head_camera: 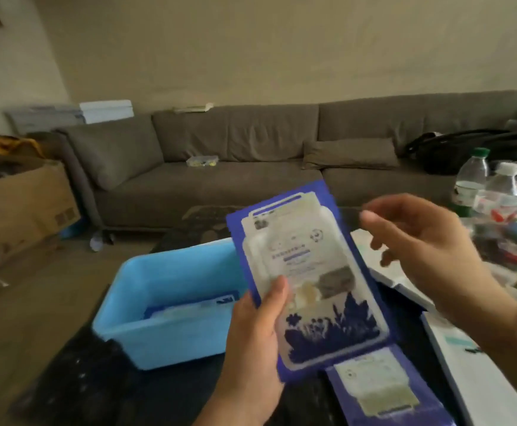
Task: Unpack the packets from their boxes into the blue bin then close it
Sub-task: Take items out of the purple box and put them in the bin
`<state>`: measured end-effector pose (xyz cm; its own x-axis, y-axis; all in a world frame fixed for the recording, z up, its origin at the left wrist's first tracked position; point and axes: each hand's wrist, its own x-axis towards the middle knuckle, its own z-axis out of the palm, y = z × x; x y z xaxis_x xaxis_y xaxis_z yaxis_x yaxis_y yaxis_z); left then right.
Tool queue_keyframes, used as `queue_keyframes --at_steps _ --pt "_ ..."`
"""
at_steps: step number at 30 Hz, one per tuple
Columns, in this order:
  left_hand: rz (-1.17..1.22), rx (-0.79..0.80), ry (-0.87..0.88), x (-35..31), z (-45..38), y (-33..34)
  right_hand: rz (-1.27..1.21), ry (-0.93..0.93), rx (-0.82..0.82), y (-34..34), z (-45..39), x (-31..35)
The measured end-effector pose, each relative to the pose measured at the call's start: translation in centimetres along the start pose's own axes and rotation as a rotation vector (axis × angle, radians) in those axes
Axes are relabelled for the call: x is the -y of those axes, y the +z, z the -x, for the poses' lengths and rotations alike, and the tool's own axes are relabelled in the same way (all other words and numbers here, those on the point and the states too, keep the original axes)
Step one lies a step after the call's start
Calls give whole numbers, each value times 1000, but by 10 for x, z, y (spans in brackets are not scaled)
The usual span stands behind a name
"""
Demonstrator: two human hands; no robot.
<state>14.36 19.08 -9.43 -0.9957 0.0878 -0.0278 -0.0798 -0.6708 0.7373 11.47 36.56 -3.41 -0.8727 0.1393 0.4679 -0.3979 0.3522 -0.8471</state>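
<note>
My left hand (255, 336) grips a stack of blue-and-white packets (306, 272) by its lower left edge, thumb across the front, held upright above the dark table. My right hand (426, 253) hovers just right of the stack, fingers relaxed, holding nothing. The open blue bin (134, 315) sits to the left, with at least one packet (195, 307) lying flat inside it. Another blue packet or box (377, 392) lies on the table below the held stack. The bin's lid is not visible.
White flat boxes (472, 367) lie at the right edge of the table. Several plastic bottles (497, 192) stand at the far right. A grey sofa (220, 155) runs across the back, and a cardboard box (23, 210) sits on the floor at left.
</note>
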Motion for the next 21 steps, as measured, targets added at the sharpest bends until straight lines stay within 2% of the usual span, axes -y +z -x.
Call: queue_keyframes --at_steps 2,4,5,8,12,14,16,19,21 --pt "146 -109 55 -13 -2 -4 -168 194 225 13 12 1" --pt "188 -190 92 -20 -3 -6 -161 269 480 30 14 5" --pt "184 -208 110 -23 -3 -7 -112 271 552 39 11 7" --pt "167 -281 223 -39 -6 -19 68 231 601 62 -11 16" --pt "-158 -572 699 -80 -18 -75 284 11 569 89 -53 27" --pt "-343 -706 846 -102 -22 -107 425 -42 641 108 -71 28" --pt "-564 -780 799 -115 -25 -136 498 -35 772 133 -85 25" --pt "-902 -768 516 -119 -30 -167 591 10 953 173 -94 15" --pt "-977 -736 409 -119 -30 -174 664 47 1051 196 -99 8"
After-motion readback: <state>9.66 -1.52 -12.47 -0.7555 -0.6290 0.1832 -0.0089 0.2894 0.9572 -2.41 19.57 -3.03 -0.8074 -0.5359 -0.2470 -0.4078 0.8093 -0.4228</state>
